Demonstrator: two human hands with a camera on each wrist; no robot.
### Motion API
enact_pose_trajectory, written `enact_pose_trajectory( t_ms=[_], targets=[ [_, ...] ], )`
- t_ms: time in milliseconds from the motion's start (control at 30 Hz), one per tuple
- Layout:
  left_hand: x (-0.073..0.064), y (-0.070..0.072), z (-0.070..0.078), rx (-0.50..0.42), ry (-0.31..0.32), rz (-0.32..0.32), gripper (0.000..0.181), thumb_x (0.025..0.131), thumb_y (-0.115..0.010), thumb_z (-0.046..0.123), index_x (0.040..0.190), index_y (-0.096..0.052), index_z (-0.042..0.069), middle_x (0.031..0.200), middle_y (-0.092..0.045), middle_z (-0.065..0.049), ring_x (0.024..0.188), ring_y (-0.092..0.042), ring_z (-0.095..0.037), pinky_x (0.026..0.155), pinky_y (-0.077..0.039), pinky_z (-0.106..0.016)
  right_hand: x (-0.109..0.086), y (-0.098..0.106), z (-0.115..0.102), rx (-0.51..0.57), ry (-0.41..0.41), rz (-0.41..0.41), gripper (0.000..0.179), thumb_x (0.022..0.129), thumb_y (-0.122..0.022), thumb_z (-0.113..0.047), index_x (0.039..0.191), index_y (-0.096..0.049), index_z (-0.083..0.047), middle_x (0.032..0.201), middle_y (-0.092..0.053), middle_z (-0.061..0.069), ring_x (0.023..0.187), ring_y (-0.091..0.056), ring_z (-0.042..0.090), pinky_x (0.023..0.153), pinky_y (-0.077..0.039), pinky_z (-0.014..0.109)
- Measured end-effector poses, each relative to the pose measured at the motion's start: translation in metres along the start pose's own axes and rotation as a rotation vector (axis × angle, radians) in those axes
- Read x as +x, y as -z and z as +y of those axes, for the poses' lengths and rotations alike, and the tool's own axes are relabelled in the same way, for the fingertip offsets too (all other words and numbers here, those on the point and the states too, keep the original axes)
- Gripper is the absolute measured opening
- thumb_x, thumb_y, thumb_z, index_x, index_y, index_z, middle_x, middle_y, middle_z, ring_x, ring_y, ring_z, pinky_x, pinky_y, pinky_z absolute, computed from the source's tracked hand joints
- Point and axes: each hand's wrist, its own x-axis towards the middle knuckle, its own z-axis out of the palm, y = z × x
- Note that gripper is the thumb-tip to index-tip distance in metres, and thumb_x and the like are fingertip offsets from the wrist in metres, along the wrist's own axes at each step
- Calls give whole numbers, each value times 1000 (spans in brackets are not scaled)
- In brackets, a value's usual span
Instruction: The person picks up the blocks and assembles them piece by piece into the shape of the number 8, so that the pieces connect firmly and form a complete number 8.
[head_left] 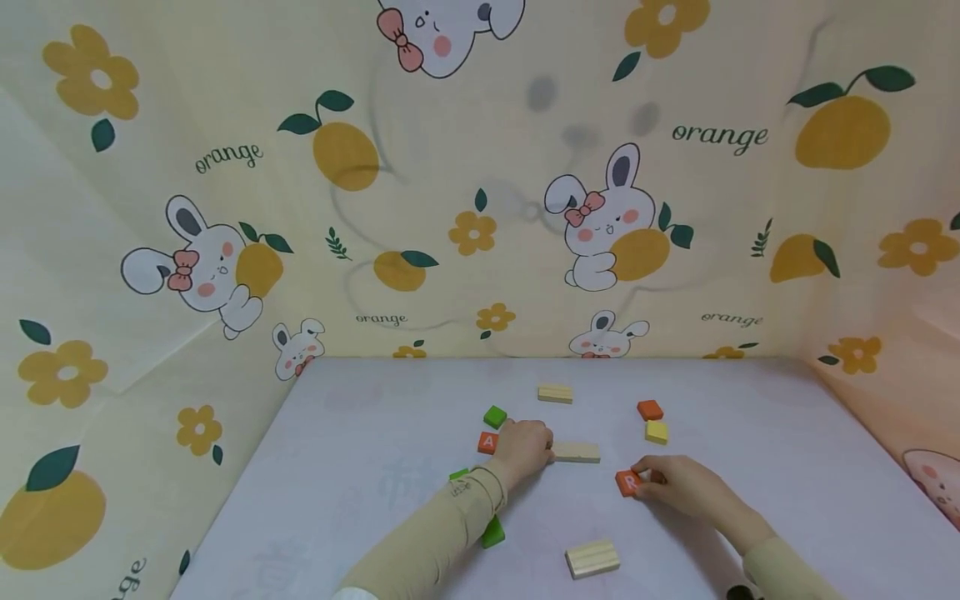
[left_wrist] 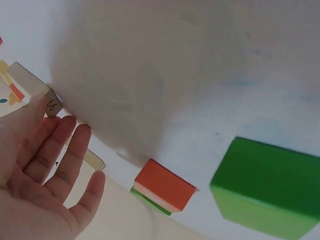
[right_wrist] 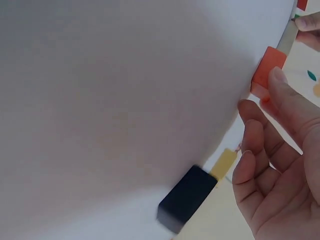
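My left hand (head_left: pixel 523 448) pinches the left end of a flat wooden block (head_left: pixel 577 452) on the table. In the left wrist view the end of this wooden block (left_wrist: pixel 52 102) carries a marking, and my other fingers are loosely bent below it. Beside that hand lie a red-orange letter block (head_left: pixel 488 442) marked A and a green block (head_left: pixel 495 417). My right hand (head_left: pixel 678 485) pinches a red-orange letter block (head_left: pixel 627 482) marked R between thumb and index finger, its remaining fingers curled loosely in the right wrist view. My left sleeve partly covers two more green blocks (head_left: pixel 492 533).
Behind the right hand lie an orange block (head_left: pixel 650 409) and a yellow block (head_left: pixel 656 432). One wooden block (head_left: pixel 555 393) sits farther back, another (head_left: pixel 592 558) near the front. A black block (right_wrist: pixel 187 197) lies near the right wrist. A printed cloth (head_left: pixel 487 275) encloses the white table (head_left: pixel 337 467).
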Motion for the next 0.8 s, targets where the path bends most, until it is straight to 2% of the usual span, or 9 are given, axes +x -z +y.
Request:
enact_pose_trajectory(
  t_ms=[167,400,533,800],
  targets=[
    [-1,1,0,-3,-10,14,14,80,-71,35,81,-72,21,79,-68,10,69,-60,-8,71,-43,-30,11,-2,-7,-8,-2,6,28,81,-68,-31,104,-67,-14,72,-54,-6,64,-44,8,57,-35,25],
    [-3,4,0,12,-36,43,14,79,-71,36,80,-72,22,78,-68,11,69,-62,-7,64,-40,-26,18,-3,-16,-15,-47,8,26,80,-69,-28,102,-67,-13,74,-57,-5,66,-46,11,58,-38,29],
    [-2,3,-1,11,-35,46,15,79,-71,36,80,-73,22,78,-68,11,69,-62,-7,65,-41,-26,20,-4,-20,-31,-71,19,27,80,-70,-28,102,-67,-13,74,-57,-4,66,-46,11,58,-38,28],
    [-3,1,-1,2,-22,32,15,79,-71,36,80,-72,22,77,-68,11,69,-61,-7,66,-41,-27,23,-8,-23,-53,-59,56,27,80,-70,-28,100,-68,-11,70,-56,-4,63,-45,11,55,-37,28]
  ],
)
